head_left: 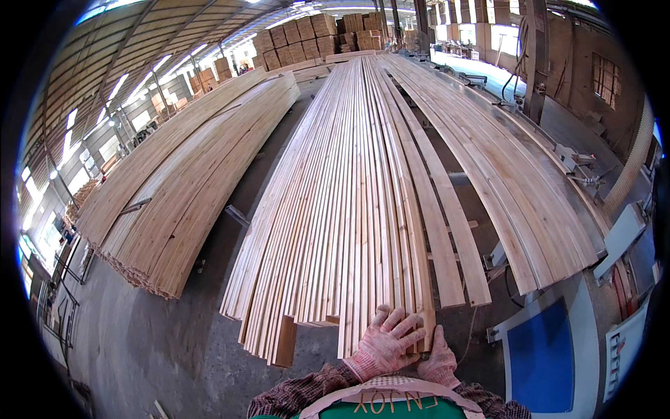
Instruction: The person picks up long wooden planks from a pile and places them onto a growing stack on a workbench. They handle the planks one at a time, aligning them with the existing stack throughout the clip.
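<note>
Left pink-gloved hand (385, 346): we're spreading fingers over long pale wooden boards (342, 209), lower centre.
Right pink-gloved hand (440, 359): sitting alongside, grip unclear.

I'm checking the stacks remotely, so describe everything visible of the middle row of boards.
The middle row of boards looks like pale, smooth wood with a few knots. Its many long, narrow pieces lie side by side, seemingly on edge, stretching away, between the left pile and two separate boards on the right. The near ends are staggered. The gloved left hand spreads over the near right end; the gloved right hand seems to touch that corner.
</note>
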`<state>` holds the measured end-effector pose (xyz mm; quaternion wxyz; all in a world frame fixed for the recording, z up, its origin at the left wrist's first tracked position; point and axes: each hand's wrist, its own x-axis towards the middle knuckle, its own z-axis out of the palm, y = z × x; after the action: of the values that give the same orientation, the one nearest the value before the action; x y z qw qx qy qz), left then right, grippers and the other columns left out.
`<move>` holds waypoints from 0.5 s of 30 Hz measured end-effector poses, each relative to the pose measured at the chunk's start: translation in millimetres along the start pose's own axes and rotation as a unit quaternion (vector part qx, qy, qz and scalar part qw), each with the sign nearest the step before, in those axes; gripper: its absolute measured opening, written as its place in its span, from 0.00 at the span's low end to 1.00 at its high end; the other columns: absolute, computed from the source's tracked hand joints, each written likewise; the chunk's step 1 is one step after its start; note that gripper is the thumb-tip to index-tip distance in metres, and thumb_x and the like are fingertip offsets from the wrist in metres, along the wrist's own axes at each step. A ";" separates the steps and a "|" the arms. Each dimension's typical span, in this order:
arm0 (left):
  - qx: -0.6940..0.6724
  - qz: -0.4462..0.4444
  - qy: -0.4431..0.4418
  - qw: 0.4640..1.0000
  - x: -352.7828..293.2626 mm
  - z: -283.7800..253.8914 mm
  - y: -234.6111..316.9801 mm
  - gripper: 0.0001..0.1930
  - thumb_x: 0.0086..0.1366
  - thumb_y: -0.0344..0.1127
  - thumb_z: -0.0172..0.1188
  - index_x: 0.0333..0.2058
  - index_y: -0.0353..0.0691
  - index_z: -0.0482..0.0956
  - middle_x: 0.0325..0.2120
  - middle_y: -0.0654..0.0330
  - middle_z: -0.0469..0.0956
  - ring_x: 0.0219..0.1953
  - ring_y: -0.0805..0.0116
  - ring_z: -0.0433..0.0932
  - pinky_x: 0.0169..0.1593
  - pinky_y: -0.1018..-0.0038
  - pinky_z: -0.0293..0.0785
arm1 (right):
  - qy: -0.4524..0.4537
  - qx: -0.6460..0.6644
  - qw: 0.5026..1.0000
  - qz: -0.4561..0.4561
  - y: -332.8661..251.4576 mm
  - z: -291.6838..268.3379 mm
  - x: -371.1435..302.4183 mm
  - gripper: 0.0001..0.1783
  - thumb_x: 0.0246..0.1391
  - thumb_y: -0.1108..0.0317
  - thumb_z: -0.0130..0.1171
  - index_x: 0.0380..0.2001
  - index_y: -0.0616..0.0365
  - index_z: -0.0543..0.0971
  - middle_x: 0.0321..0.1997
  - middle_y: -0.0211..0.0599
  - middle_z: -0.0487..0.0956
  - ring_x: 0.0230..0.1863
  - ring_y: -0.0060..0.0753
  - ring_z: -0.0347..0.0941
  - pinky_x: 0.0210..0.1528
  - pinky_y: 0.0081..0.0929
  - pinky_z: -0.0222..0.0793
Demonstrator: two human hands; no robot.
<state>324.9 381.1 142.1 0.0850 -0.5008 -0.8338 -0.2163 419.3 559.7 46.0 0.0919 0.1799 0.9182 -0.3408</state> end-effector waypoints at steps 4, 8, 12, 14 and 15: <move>0.000 0.003 0.003 1.000 0.0 -0.3 0.0 0.31 0.50 0.54 0.72 0.53 0.52 0.78 0.58 0.62 0.71 0.60 0.58 0.69 0.68 0.46 0.59 | 0.051 0.012 0.997 -0.062 8.2 7.8 -0.5 0.69 0.45 0.51 0.73 0.77 0.66 0.40 0.68 0.64 0.68 0.63 0.59 0.73 0.65 0.42 0.70; 0.011 -0.002 -0.019 1.000 3.5 -7.0 4.8 0.31 0.51 0.54 0.72 0.53 0.52 0.78 0.58 0.62 0.71 0.60 0.58 0.69 0.68 0.48 0.59 | 0.052 0.029 0.996 -0.067 23.2 23.4 8.6 0.67 0.45 0.55 0.73 0.77 0.66 0.41 0.67 0.63 0.70 0.63 0.59 0.73 0.65 0.42 0.70; 0.026 -0.005 -0.037 0.999 2.6 -7.0 3.7 0.31 0.52 0.55 0.72 0.54 0.53 0.78 0.59 0.63 0.71 0.61 0.57 0.68 0.68 0.48 0.59 | 0.026 0.032 0.999 -0.023 2.9 5.6 0.3 0.67 0.44 0.56 0.74 0.77 0.66 0.41 0.66 0.63 0.70 0.64 0.60 0.72 0.66 0.41 0.69; 0.033 -0.004 -0.040 0.999 2.0 -7.0 4.1 0.31 0.52 0.56 0.71 0.54 0.53 0.79 0.59 0.63 0.71 0.61 0.58 0.68 0.68 0.48 0.59 | 0.027 0.030 0.999 -0.032 1.2 2.0 -1.3 0.68 0.44 0.56 0.74 0.77 0.65 0.41 0.67 0.63 0.70 0.64 0.60 0.72 0.66 0.41 0.69; 0.036 -0.005 -0.038 0.999 1.0 -5.6 3.8 0.31 0.53 0.56 0.71 0.54 0.53 0.79 0.59 0.63 0.71 0.61 0.58 0.68 0.68 0.48 0.59 | 0.025 0.034 0.999 -0.025 -2.5 -1.7 -2.0 0.66 0.44 0.57 0.74 0.76 0.65 0.43 0.65 0.63 0.71 0.63 0.59 0.73 0.65 0.42 0.70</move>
<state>327.3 380.9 148.5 0.0701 -0.5012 -0.8461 -0.1675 420.1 558.5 49.3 0.0541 0.1681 0.9124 -0.3693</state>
